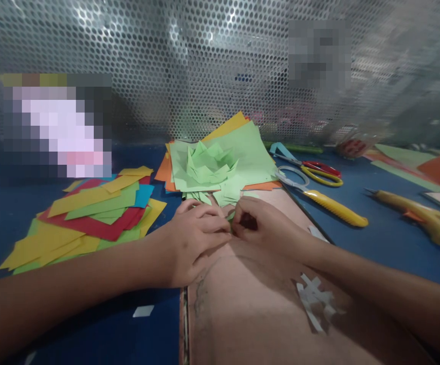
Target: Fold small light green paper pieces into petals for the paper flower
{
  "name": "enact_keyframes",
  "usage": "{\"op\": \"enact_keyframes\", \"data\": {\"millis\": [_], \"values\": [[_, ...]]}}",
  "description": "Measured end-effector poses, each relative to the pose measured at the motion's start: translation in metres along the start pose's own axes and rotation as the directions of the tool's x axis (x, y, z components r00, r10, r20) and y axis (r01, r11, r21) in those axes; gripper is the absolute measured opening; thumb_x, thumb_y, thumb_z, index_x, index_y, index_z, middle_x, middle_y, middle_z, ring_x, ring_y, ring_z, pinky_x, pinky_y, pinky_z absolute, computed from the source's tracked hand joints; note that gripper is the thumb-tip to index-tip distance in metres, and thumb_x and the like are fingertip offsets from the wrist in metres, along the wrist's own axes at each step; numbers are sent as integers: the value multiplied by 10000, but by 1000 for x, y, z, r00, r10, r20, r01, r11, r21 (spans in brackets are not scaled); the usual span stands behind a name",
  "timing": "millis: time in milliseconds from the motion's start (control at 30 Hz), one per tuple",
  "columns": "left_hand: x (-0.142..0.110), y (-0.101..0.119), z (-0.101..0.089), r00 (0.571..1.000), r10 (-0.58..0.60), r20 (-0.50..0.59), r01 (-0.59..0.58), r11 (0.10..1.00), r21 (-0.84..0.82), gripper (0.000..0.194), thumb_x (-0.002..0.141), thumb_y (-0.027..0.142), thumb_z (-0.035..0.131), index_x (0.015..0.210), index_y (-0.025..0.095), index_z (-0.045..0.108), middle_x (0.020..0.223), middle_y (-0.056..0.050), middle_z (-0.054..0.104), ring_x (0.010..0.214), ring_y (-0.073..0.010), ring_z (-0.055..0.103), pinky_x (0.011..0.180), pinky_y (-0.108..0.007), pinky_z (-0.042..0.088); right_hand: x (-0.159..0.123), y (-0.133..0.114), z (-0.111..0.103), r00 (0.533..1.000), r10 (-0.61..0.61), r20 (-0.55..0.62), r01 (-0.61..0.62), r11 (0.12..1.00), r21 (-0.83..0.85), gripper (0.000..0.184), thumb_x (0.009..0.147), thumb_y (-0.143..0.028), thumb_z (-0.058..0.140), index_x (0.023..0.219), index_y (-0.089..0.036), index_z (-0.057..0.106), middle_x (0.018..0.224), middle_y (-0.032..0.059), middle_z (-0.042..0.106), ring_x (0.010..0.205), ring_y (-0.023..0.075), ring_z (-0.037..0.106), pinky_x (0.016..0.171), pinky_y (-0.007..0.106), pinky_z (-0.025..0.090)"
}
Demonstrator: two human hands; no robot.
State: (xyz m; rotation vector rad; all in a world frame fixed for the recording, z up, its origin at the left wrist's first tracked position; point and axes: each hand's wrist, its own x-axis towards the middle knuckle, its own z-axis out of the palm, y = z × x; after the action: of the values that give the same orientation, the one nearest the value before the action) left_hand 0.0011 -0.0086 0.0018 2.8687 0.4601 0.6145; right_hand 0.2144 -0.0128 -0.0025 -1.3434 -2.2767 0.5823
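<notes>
My left hand (195,235) rests over the pale board (239,299), its fingers bent and close together. My right hand (263,220) is closed in a pinch, its fingertips nearly meeting those of the left. Between the fingertips shows a small piece of green paper (230,217), mostly hidden by both hands. Just beyond them lie several cut green paper pieces (227,194). Behind these, a ring of folded green paper points (210,170) sits on a stack of green sheets (252,152), with orange and yellow paper beneath.
Coloured paper strips (90,210) are piled at left. To the right lie scissors with red and yellow handles (321,174), a yellow-handled tool with a grey ring (334,207) and a yellow glue gun (413,210). White paper scraps (315,299) lie on the board. A perforated metal sheet (147,66) stands behind.
</notes>
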Motion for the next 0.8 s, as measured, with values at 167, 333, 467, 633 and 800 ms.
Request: {"op": "enact_keyframes", "data": {"millis": [167,333,467,633,800], "values": [[0,0,0,1000,-4,14,4,999,-36,354,777,152,413,1090,153,580,1153,-61,612,1103,-264,426,952,-448,202,0,5,2,999,34,0,-34,996,77,111,702,-80,521,706,-187,491,709,-7,544,640,122,498,569,226,372],[-1,0,0,999,-15,31,16,999,-40,353,769,166,429,1091,170,575,1164,-54,609,1086,-261,440,955,-452,197,1,10,-1,999,27,40,-35,980,198,136,723,-72,507,786,-191,485,712,-24,523,621,108,479,563,217,376],[-2,-1,0,999,-17,34,19,999,-44,341,766,174,441,1081,181,572,1166,-46,606,1084,-252,451,951,-441,207,3,8,-7,996,25,88,-47,967,250,105,750,-85,501,787,-183,486,681,-29,507,585,100,459,528,210,357],[-3,-3,1,999,-3,41,5,999,-33,359,754,185,448,1094,178,564,1178,-48,595,1102,-257,441,964,-445,184,5,6,-10,995,21,97,-45,967,249,112,765,-79,489,829,-168,516,690,-20,508,590,103,461,530,212,369],[-3,-3,-1,998,13,53,-10,999,-51,371,751,173,444,1104,190,557,1178,-54,598,1115,-263,432,973,-452,183,4,8,-13,993,-78,86,68,991,114,302,768,-41,491,1004,-192,604,822,21,504,718,133,502,633,245,427]]}}
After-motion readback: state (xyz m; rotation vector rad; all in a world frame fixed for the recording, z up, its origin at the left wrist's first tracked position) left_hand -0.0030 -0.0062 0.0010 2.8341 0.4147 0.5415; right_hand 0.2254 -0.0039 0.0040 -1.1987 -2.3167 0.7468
